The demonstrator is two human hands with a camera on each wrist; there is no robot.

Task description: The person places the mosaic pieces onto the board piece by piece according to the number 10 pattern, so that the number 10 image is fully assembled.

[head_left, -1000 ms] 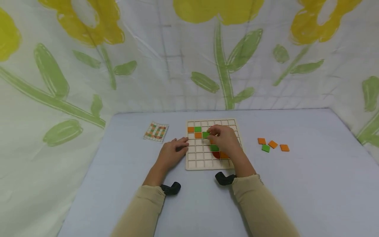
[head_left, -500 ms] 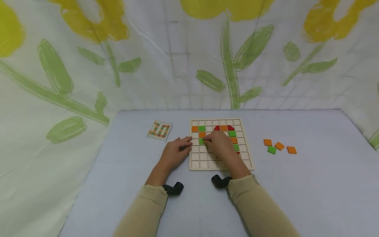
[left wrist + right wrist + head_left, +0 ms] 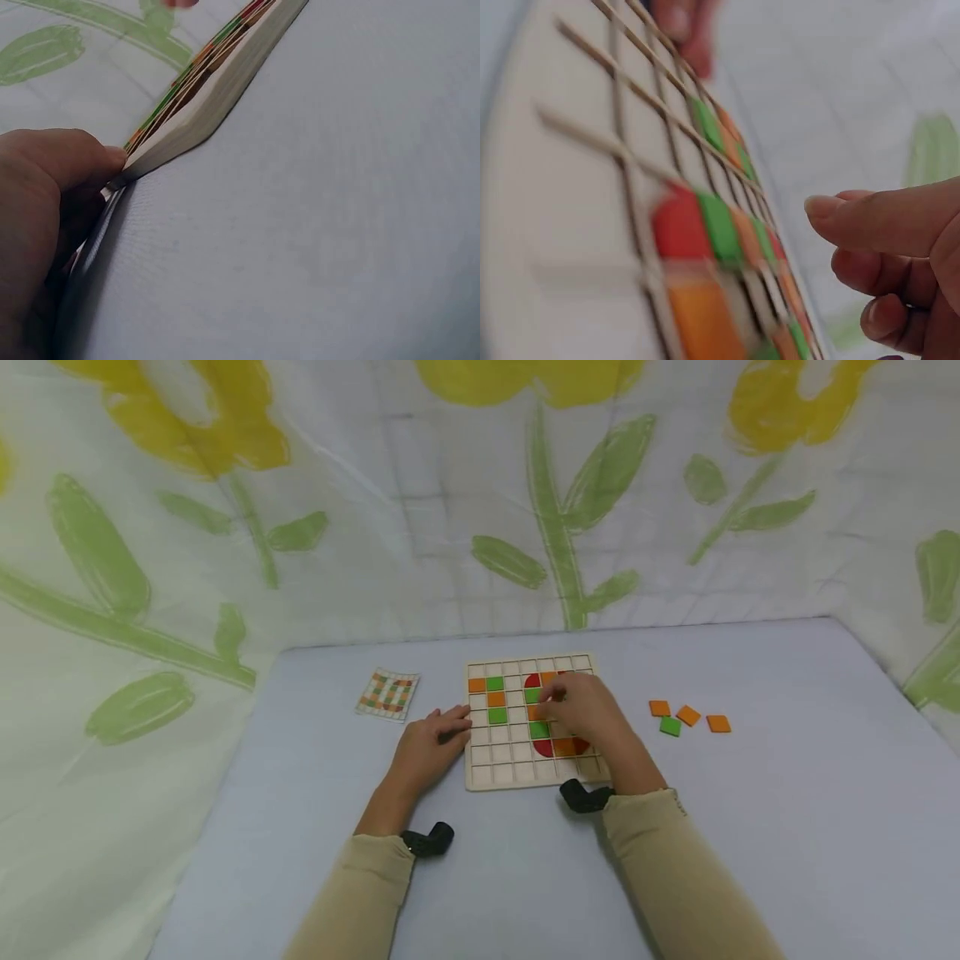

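Observation:
A pale wooden grid board [image 3: 501,774] lies on the table, its cells partly filled with flat coloured tiles. My left hand [image 3: 423,747] rests its fingertips on the board's left edge, and in the left wrist view the thumb [image 3: 112,159] touches the edge near a corner. In the second column a green tile [image 3: 498,716] sits below an orange tile [image 3: 496,699]. My right hand [image 3: 588,710] hovers over the board's right part, fingers loosely bent and holding nothing. It partly hides a ring of red, green and orange tiles, including a red rounded tile [image 3: 682,225].
A small printed pattern card [image 3: 387,693] lies left of the board. Loose on the right are a green tile [image 3: 671,727] and three orange ones, among them an orange tile [image 3: 718,723]. A white flower-patterned curtain [image 3: 360,577] stands behind the table.
My right hand carried a green tile left and down into the cell under the second-column orange tile, let it go, then drew back right. My left hand stayed at the board's edge.

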